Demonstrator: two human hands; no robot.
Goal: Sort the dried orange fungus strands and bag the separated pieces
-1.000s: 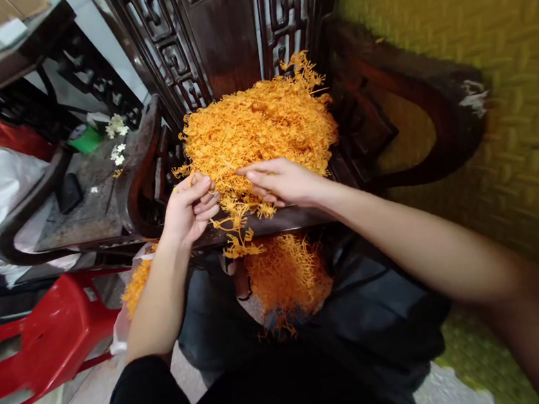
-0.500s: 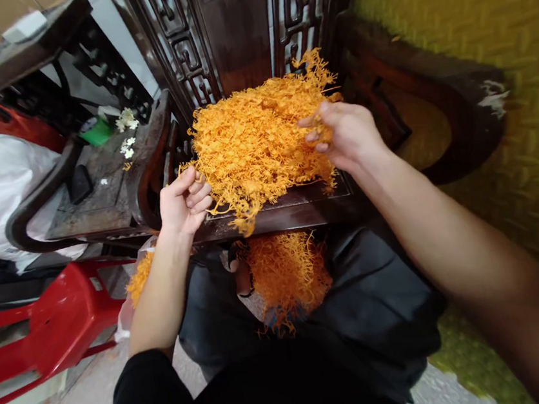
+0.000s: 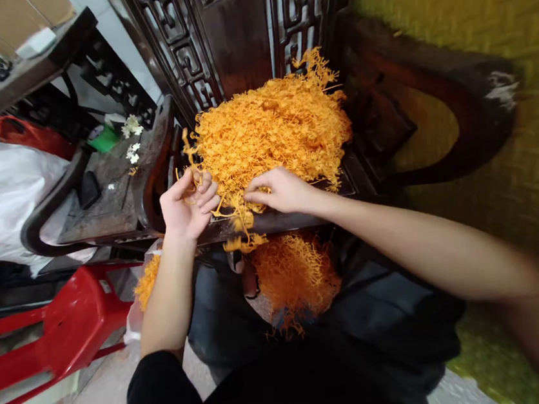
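Note:
A thick heap of thin, branched orange pieces, plastic-looking, covers the seat of a dark carved wooden chair. At the heap's left front corner my left hand has thumb and fingers pinched on an orange branched piece that sticks up above the fingertips. My right hand reaches across the heap's front edge, its fingertips pinched together at some orange strands. Just left of those fingertips, a blurred orange cluster hangs over the seat's front edge.
Below the seat, between the knees, sits another orange mass. To the left are a bag of orange pieces, a red plastic stool and a wooden seat bearing green tape and white flowers. A curved armrest borders the right.
My right hand has moved left and toward me, from the heap's right side to its front edge. My left hand stays near the left corner, where an orange piece now stands up from it.

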